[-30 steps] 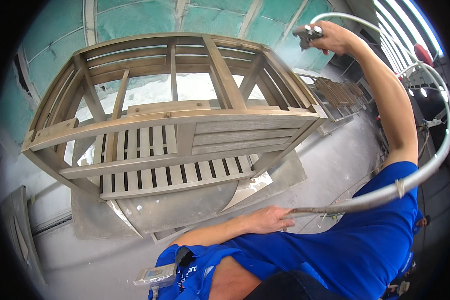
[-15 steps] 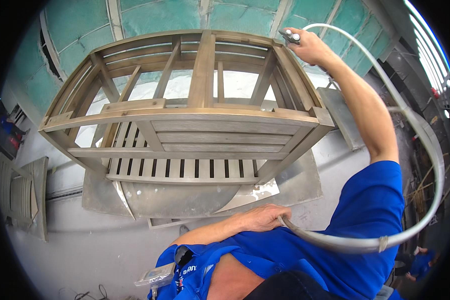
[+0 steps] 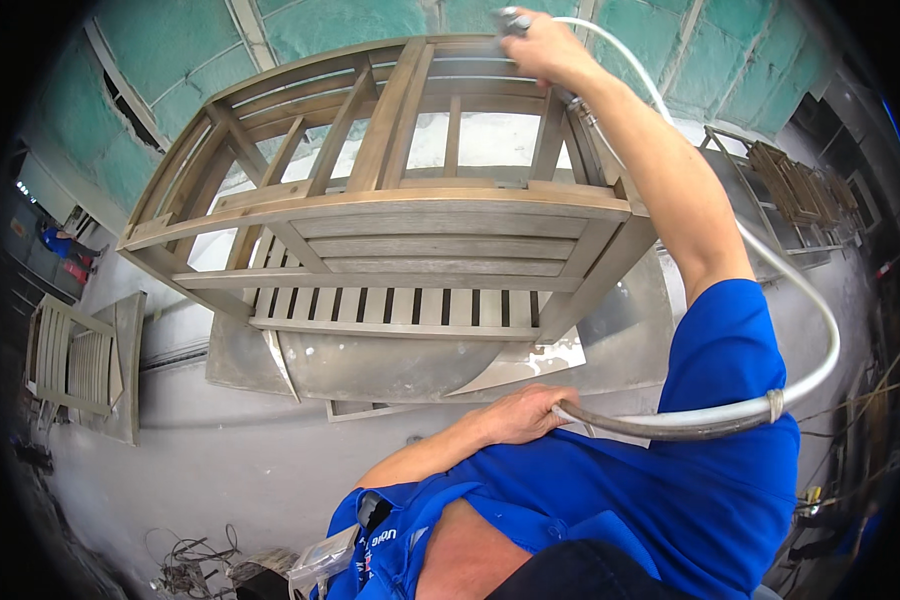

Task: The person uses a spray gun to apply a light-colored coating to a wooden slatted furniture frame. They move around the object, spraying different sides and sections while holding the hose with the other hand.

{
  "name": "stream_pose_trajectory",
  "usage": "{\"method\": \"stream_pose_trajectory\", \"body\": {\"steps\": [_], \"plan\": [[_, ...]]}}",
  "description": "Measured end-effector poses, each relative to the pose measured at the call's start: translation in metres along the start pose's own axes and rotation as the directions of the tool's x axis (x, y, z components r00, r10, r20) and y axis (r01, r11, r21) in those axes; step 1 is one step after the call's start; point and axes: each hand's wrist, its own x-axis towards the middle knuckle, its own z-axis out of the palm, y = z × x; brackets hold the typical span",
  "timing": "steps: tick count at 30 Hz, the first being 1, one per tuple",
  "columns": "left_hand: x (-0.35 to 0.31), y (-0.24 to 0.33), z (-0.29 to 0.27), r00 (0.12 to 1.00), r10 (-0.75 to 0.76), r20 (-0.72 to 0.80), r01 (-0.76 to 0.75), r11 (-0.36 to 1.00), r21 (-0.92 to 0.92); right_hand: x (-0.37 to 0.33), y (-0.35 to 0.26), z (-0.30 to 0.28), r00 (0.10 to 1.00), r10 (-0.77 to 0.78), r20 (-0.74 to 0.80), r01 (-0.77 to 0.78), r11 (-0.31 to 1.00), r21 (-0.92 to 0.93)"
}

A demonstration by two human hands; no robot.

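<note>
My right hand grips a spray gun over the far right edge of a wooden cabinet frame. A faint mist hangs below the gun. The frame has an open top with crossbars, slatted side panels and a slatted bottom shelf. From the gun, a pale hose loops round my right arm and back across my front. My left hand is closed around the hose near my waist, its fingers partly hidden.
Beneath the frame lies a stained board. A slatted wooden panel leans at the left, and more wooden frames stand at the far right. Green wall panels rise behind. Tangled cables lie lower left; another person is far left.
My right hand and the spray gun have moved left along the frame's far edge. Mist now shows below the gun. The hose's loop has dropped lower, and my left hand still grips it.
</note>
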Motion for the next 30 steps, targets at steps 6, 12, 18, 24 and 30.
{"method": "stream_pose_trajectory", "body": {"steps": [6, 12, 18, 24, 30], "plan": [[-0.020, 0.011, -0.013, 1.000, 0.015, -0.010, -0.016, 0.996, -0.084, 0.014, -0.006, -0.037, 0.920, -0.134, -0.368, 0.164, 0.985, 0.052], [-0.025, 0.012, -0.009, 0.999, -0.017, 0.043, 0.015, 0.999, 0.030, 0.024, -0.013, -0.039, 0.967, -0.178, -0.182, 0.218, 0.950, 0.223], [-0.024, 0.012, -0.003, 0.999, -0.022, 0.026, 0.022, 0.999, 0.024, 0.011, -0.013, -0.052, 0.969, -0.247, -0.008, 0.248, 0.969, 0.020], [-0.015, 0.020, 0.000, 0.987, -0.155, 0.036, 0.148, 0.978, 0.149, -0.084, -0.023, -0.103, 0.917, -0.173, 0.360, 0.069, 0.956, 0.285], [-0.004, 0.010, 0.008, 0.989, -0.131, 0.068, 0.117, 0.978, 0.174, -0.077, 0.010, -0.084, 0.951, -0.210, 0.225, 0.160, 0.962, 0.222]]}}
